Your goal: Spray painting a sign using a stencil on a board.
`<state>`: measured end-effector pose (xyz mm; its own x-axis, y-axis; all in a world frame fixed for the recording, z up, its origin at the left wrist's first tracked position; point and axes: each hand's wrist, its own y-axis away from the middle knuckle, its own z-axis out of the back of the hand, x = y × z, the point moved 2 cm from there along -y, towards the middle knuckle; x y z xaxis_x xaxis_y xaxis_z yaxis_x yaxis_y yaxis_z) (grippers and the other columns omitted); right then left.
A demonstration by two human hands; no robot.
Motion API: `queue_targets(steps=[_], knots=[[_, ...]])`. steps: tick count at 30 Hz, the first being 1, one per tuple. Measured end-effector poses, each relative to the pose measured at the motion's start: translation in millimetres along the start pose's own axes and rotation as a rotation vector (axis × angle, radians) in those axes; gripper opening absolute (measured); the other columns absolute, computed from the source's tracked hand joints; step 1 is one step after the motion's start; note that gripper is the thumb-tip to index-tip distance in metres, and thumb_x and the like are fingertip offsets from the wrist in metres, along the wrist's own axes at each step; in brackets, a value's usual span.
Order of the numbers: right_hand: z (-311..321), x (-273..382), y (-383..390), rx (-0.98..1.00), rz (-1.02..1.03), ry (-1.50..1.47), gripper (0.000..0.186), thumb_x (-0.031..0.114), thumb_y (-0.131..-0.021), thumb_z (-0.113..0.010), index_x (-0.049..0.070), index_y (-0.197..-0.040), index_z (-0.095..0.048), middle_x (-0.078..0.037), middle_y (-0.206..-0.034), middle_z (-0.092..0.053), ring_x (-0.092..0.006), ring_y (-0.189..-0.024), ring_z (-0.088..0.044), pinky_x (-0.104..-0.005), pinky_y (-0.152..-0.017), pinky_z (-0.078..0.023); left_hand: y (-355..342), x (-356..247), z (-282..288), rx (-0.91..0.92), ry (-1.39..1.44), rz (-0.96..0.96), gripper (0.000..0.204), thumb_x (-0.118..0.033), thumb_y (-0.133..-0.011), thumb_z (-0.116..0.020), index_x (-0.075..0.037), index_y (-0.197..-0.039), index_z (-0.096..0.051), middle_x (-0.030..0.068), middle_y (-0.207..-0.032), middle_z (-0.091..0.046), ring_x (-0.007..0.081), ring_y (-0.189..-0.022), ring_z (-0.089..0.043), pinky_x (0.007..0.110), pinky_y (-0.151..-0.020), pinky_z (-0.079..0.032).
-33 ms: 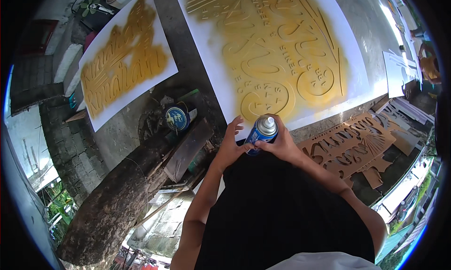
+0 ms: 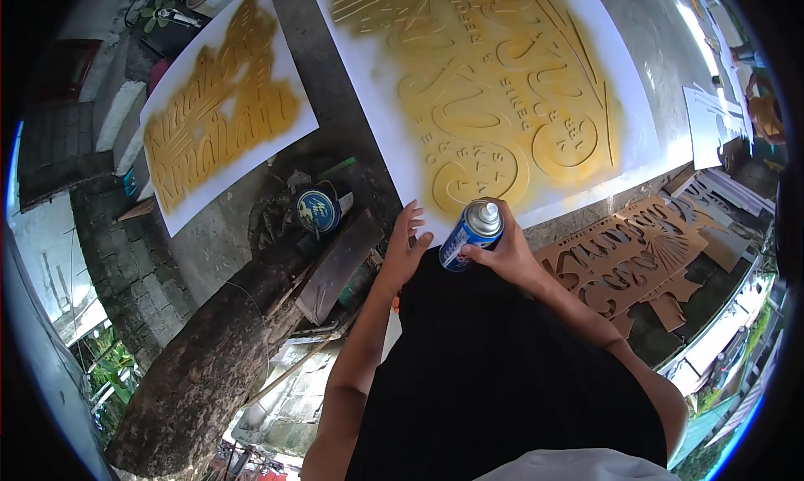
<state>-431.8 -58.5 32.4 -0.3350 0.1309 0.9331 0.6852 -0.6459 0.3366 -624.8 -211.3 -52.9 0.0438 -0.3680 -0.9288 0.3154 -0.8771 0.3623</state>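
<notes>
Nothing has moved since the earlier frame: both hands and the can hold the same positions, as that frame shows the same instant.

Right hand (image 2: 509,255) is closed around a spray can (image 2: 471,234), a blue cylinder with a rounded silver top and white nozzle. The can tilts slightly, its top toward the near edge of the large sheet. Left hand (image 2: 404,248) is open and empty, fingers spread and pointing away from the body, just beside the can and apart from it; its fingertips reach the near edge of the sheet.

Large white sheet (image 2: 368,87) lies flat directly ahead of the hands. Its middle carries a matte golden-yellow sprayed area with raised or cut lettering and curved scroll shapes. A second, smaller white sheet (image 2: 289,117) lies to the left, well apart, also sprayed golden-yellow over script-style shapes. Count: two sprayed sheets.

One round tin (image 2: 318,209) with a blue lid sits between the two sheets, near the left hand. A thick rough log (image 2: 209,364) with dark bark runs diagonally at lower left, with flat wooden planks (image 2: 339,267) resting against it.

One brown cut-out stencil board (image 2: 632,259), flat with ornate pierced lettering, lies to the right of the right hand. More white sheets (image 2: 712,125) lie at far right.
</notes>
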Motion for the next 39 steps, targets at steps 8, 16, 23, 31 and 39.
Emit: queue_targets(steps=[8, 16, 23, 31, 39], knots=[[-3, 3, 25, -0.2, -0.022, -0.027, 0.085, 0.033, -0.08, -0.092, 0.0, -0.143, -0.045, -0.017, -0.126, -0.067, -0.0245, -0.12, -0.066, -0.0407, -0.105, -0.053, -134, 170, 71, -0.341, 0.143, 0.294, 0.06, -0.037, -0.114, -0.046, -0.003, -0.162, -0.036, 0.0199, -0.158, -0.049, 0.0279, -0.137, -0.057, 0.039, -0.115, -0.042], [-1, -33, 66, -0.304, -0.123, -0.114, 0.09, 0.034, -0.08, -0.092, 0.0, -0.147, -0.043, -0.018, -0.128, -0.066, -0.0258, -0.123, -0.064, -0.0422, -0.108, -0.05, -169, 182, 55, -0.275, 0.322, 0.273, 0.049, -0.02, -0.114, -0.042, 0.005, -0.156, -0.041, 0.0201, -0.153, -0.055, 0.0269, -0.137, -0.056, 0.036, -0.111, -0.046], [-7, -36, 57, -0.292, -0.111, -0.18, 0.088, 0.032, -0.081, -0.092, 0.0, -0.146, -0.043, -0.018, -0.13, -0.065, -0.0264, -0.124, -0.064, -0.0426, -0.108, -0.051, -193, 168, 77, -0.328, 0.252, 0.301, 0.049, -0.014, -0.114, -0.041, 0.005, -0.158, -0.038, 0.0198, -0.153, -0.055, 0.0281, -0.135, -0.058, 0.036, -0.111, -0.046], [-13, -35, 36, -0.39, -0.105, -0.123, 0.092, 0.033, -0.079, -0.093, -0.001, -0.147, -0.042, -0.022, -0.131, -0.066, -0.0311, -0.127, -0.065, -0.0425, -0.11, -0.049, -177, 145, 62, -0.159, 0.389, 0.355, 0.037, -0.012, -0.111, -0.045, -0.006, -0.148, -0.048, 0.0152, -0.127, -0.066, 0.0292, -0.113, -0.069, 0.046, -0.095, -0.06], [-36, 1, -14, -0.713, -0.183, -0.037, 0.091, 0.031, -0.076, -0.096, 0.001, -0.145, -0.045, -0.02, -0.129, -0.067, -0.0297, -0.126, -0.065, -0.0424, -0.108, -0.051, -168, 135, 110, 0.181, 0.284, 0.551, 0.052, -0.029, -0.115, -0.045, -0.004, -0.159, -0.035, 0.0196, -0.134, -0.063, 0.0334, -0.113, -0.071, 0.05, -0.099, -0.058]])
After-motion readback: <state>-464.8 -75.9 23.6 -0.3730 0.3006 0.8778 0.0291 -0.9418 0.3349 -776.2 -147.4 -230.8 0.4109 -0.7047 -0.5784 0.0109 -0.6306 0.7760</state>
